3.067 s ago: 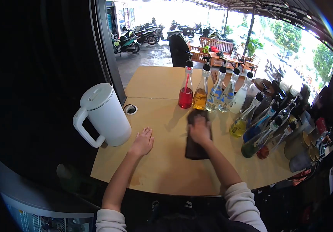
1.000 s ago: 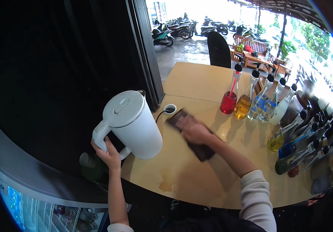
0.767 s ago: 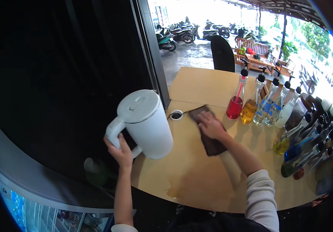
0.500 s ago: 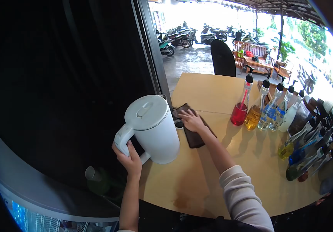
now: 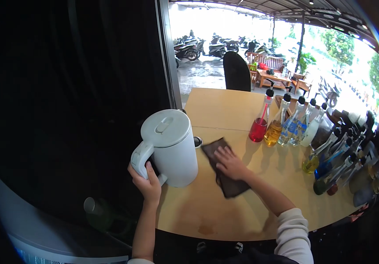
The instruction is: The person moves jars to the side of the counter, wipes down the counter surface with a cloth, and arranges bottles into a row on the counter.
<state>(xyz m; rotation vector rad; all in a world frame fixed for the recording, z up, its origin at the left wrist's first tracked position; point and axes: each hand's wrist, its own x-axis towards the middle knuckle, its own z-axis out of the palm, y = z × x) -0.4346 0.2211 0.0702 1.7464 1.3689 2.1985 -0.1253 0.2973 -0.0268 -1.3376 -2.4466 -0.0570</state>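
Observation:
My left hand (image 5: 146,180) is wrapped round the handle of a white electric kettle (image 5: 174,154), which is upright with its lid closed at the left of the table. Under my right hand (image 5: 231,163) lies a dark brown cloth (image 5: 234,187), pressed flat against the wooden table top (image 5: 185,207). The fingers of that hand are stretched out over the cloth. A small round black-and-white object (image 5: 197,141) sits between the kettle and the cloth. Near the table's front edge there is a brownish wet-looking patch (image 5: 207,229).
Pump bottles of red (image 5: 258,131), amber (image 5: 273,133) and other liquids stand in a row at the right back. More bottles (image 5: 330,176) crowd the right edge. A black chair back (image 5: 236,71) rises behind the table. A dark wall (image 5: 88,88) borders the left; motorbikes are parked outside.
My right hand has slid the cloth right and toward me, away from the small round object. My left hand stays on the kettle handle. The camera view has turned slightly to the right.

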